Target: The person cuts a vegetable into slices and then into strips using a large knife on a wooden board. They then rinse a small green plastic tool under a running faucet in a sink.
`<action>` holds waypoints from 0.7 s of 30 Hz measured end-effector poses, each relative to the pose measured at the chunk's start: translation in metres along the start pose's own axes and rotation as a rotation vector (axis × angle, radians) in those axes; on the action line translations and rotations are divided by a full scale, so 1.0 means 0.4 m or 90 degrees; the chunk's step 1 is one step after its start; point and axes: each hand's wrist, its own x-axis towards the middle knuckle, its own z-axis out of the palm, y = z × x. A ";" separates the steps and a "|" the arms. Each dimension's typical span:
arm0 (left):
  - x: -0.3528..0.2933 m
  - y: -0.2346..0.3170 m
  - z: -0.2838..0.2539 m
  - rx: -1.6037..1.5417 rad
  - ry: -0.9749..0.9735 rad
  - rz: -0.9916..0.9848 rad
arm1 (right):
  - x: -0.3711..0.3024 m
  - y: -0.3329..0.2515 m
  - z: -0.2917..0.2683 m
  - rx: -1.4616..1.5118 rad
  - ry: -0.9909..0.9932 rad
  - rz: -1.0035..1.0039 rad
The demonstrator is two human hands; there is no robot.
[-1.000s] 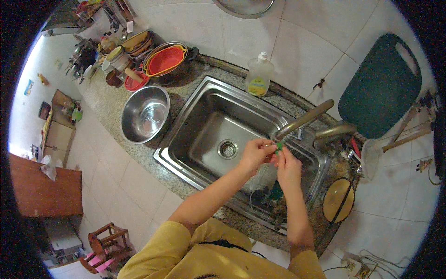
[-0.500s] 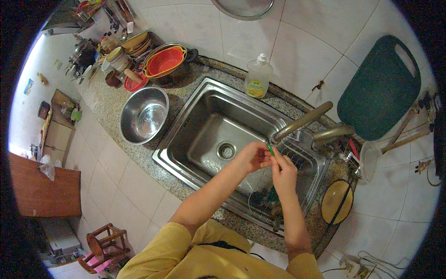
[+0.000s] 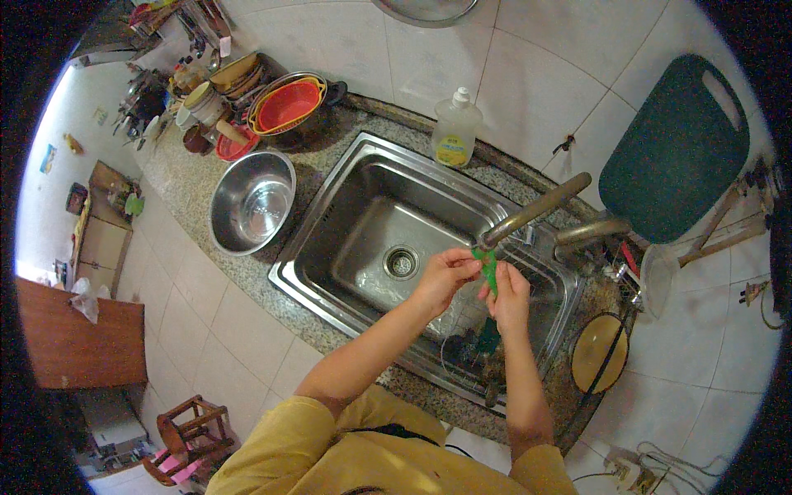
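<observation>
Under the spout of the metal faucet [image 3: 536,213], I hold a small, narrow, bright green object [image 3: 487,266] with both hands. Its exact kind is too small to make out. My left hand [image 3: 446,279] pinches its upper part between thumb and fingertips, right by the spout's end. Fingers of my right hand [image 3: 510,301] are closed on its lower end. Both hands are over the right part of the stainless steel sink [image 3: 363,223]. Below my right hand a wire rack [image 3: 450,351] and a dark green item [image 3: 488,338] are partly hidden by my forearm.
A steel bowl [image 3: 253,203] stands left of the sink. Behind it are a red basket [image 3: 289,106] and crowded kitchenware. A soap bottle [image 3: 455,132] stands at the sink's back edge. A green cutting board [image 3: 672,153] leans at the right, above a yellowish oval dish [image 3: 598,353].
The green object has turned, so more of its length shows between my hands. My left fingers have shifted up along it, closer to the spout.
</observation>
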 end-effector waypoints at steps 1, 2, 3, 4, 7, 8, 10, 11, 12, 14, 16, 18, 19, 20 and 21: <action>-0.003 0.004 0.004 -0.002 0.014 0.010 | 0.002 0.004 0.004 0.027 -0.005 -0.008; -0.006 0.007 0.007 -0.005 0.027 0.019 | 0.000 -0.002 0.007 0.052 -0.016 0.014; -0.008 0.011 0.008 -0.006 0.042 0.031 | -0.003 -0.014 0.010 0.079 -0.029 0.036; -0.007 0.013 0.007 -0.010 0.043 0.038 | -0.005 -0.021 0.014 0.105 -0.042 0.057; 0.007 0.012 -0.001 0.041 0.043 0.071 | 0.001 0.010 0.029 -0.034 -0.064 -0.042; 0.015 0.006 -0.007 0.102 0.041 0.091 | -0.002 0.011 0.033 -0.064 -0.076 -0.056; 0.018 0.010 -0.003 0.191 0.052 0.133 | -0.007 0.012 0.039 -0.124 -0.100 -0.084; 0.017 0.014 0.003 0.219 0.065 0.156 | -0.007 0.016 0.038 -0.131 -0.102 -0.105; 0.013 0.021 0.010 0.247 0.077 0.178 | -0.007 0.023 0.035 -0.137 -0.104 -0.125; 0.002 0.047 0.025 0.244 0.054 0.146 | -0.002 0.025 0.028 -0.076 -0.122 -0.116; 0.004 0.056 0.023 0.240 -0.004 0.112 | 0.008 0.018 0.022 0.060 -0.154 -0.056; 0.019 0.049 0.010 0.236 -0.098 0.078 | 0.012 0.025 0.011 0.160 -0.113 0.033; 0.027 0.046 0.008 0.216 -0.099 0.073 | 0.015 0.028 0.005 0.209 -0.091 0.077; 0.037 0.041 0.008 0.197 -0.100 0.067 | 0.018 0.028 0.000 0.262 -0.114 0.111; 0.041 0.040 0.012 0.177 -0.102 0.060 | 0.020 0.030 -0.006 0.316 -0.135 0.147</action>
